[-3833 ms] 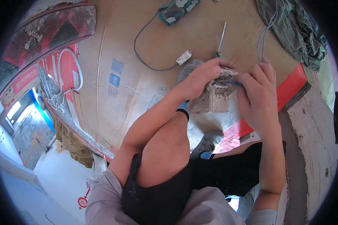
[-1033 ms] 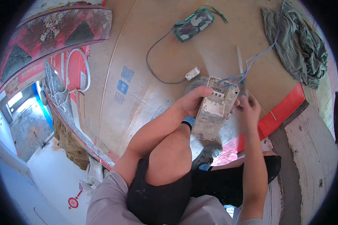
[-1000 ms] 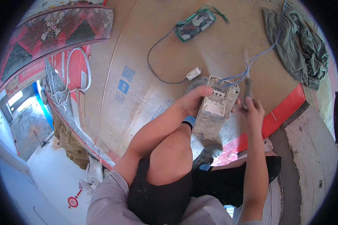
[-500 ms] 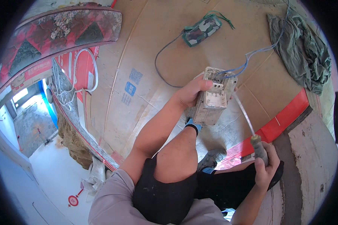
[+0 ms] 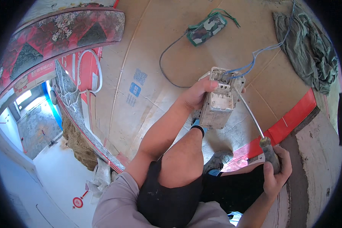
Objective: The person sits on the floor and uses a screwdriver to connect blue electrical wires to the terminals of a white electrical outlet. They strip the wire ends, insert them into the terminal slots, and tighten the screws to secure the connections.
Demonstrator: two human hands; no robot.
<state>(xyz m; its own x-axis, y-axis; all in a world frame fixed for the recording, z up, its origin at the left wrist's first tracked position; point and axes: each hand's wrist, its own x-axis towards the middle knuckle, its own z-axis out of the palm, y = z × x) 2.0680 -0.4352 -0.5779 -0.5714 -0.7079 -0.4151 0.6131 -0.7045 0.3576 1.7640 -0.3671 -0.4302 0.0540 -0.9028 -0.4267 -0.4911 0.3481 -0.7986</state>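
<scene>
My left hand [image 5: 200, 92] is closed around an off-white, dirty electrical box [image 5: 218, 108], thumb on its upper face. The box is open on the side facing me, and inside it are terminals and a recess. Two blue-grey wires [image 5: 253, 57] run from its upper end toward the far right. In my right hand [image 5: 278, 173] is a screwdriver [image 5: 270, 150] with a worn grey handle. Its long metal shaft points up and left, and the tip is at the right edge of the box; whether it touches a screw there I cannot tell.
Brown cardboard [image 5: 171, 22] covers the floor. On it lie a camouflage pouch [image 5: 208, 29] with a dark cable and a crumpled green cloth [image 5: 307, 49]. A floral padded board [image 5: 68, 32] and a white cable loop [image 5: 89, 70] are at left, beside a drop to a lower floor.
The screwdriver and my right hand have shifted slightly right and down. My left hand and the box have moved a little to the right in the view.
</scene>
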